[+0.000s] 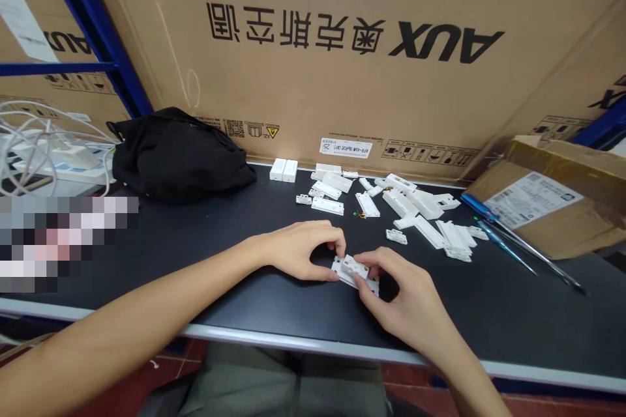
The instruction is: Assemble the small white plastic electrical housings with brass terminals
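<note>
Near the table's front edge, my left hand (pixel 303 251) pinches the left end of a flat white plastic plate (pixel 343 277) between thumb and fingertips. My right hand (pixel 403 283) grips a smaller white plastic piece (pixel 355 266) with holes, which lies across the top of that plate. Whether the two pieces are joined cannot be made out. Beyond my hands lie several loose white plastic casings (pixel 401 202) and a white cover strip (pixel 327 206). One small white bracket (pixel 396 236) lies apart, just behind my right hand.
Two upright white boxes (pixel 283 170) stand at the back beside a black cloth bag (pixel 183 155). At right, a blue-handled screwdriver (pixel 503 215) and tweezers (pixel 511 247) lie by an open carton (pixel 542 202). White cables (pixel 34 143) tangle at left. A large AUX carton (pixel 313 91) walls the back.
</note>
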`<state>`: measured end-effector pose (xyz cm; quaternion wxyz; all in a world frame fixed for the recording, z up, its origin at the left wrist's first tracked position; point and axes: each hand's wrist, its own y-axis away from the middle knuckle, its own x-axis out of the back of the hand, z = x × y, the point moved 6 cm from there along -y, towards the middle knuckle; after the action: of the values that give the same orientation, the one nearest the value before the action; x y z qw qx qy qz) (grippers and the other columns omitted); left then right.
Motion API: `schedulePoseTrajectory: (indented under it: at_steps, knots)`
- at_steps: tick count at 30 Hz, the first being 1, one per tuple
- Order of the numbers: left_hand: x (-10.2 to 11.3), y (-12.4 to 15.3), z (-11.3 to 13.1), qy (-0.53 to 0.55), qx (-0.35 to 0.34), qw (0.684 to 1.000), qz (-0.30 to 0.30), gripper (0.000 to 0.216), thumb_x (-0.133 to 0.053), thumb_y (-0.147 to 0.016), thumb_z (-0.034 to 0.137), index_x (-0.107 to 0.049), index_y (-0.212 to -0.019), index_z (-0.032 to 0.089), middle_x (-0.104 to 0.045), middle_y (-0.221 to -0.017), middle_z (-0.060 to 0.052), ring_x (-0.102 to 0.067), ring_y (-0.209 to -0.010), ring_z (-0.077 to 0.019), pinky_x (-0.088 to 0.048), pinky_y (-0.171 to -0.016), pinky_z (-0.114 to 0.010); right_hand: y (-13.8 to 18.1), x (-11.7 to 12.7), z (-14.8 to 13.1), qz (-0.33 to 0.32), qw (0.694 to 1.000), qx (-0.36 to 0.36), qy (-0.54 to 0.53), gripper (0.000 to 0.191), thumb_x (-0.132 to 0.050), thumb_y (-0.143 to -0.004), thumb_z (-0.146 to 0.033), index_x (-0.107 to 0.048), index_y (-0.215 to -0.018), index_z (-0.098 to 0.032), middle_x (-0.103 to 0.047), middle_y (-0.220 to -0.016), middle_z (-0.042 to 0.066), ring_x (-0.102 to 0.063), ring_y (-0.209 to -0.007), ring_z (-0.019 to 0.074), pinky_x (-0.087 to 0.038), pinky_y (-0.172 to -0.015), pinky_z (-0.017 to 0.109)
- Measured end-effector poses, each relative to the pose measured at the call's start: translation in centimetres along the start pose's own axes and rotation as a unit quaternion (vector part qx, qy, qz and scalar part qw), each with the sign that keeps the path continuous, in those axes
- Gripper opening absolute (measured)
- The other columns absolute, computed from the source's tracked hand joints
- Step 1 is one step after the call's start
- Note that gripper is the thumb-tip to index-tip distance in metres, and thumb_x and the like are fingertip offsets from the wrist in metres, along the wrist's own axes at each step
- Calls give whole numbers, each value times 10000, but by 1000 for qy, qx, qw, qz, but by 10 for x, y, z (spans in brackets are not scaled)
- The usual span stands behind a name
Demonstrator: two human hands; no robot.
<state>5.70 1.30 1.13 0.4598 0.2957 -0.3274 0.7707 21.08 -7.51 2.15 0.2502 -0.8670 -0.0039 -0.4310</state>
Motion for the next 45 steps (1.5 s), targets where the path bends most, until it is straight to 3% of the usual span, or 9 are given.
schedulePoseTrajectory:
  at_steps: [19, 28, 38, 45]
  knots:
    - [1, -2, 7, 6, -73, 997, -7, 239, -772, -880, 281, -656, -1079, 215, -704, -1044, -41, -611, -971, -191, -473, -896, -290, 3, 1, 4, -21, 999, -37, -22, 104, -631, -834, -180, -661, -923, -224, -665, -831, 3, -627, -740, 174, -494, -687, 307]
    - [1, -2, 4, 0, -71, 997, -6, 218, -761, -890, 278, -682, -1084, 219, -706, -1046, -47, -621, -988, -196, -480, -908, -302, 2, -1, 11, -18, 998, -29, -59, 115, -607, -928, -227, -690, -1007, -217, -658, -968, 50, -649, -821, 186, -521, -747, 327]
    - [0, -1, 3, -3, -66, 998, -7, 202, -763, -889, 278, -692, -1071, 225, -714, -1053, -45, -642, -1013, -203, -488, -927, -315, 5, -2, 16, -29, 997, -44, -61, 167, -623, -989, -333, -721, -1082, -235, -675, -968, 48, -655, -865, 193, -529, -792, 335]
    - [0, -1, 6, -8, -80, 997, -8, 246, -758, -896, 257, -692, -1131, 223, -720, -1088, -50, -645, -1029, -200, -487, -943, -312, 4, -3, 16, -27, 997, -54, -53, 154, -614, -994, -349, -719, -1001, -236, -687, -949, 47, -659, -850, 201, -525, -777, 342]
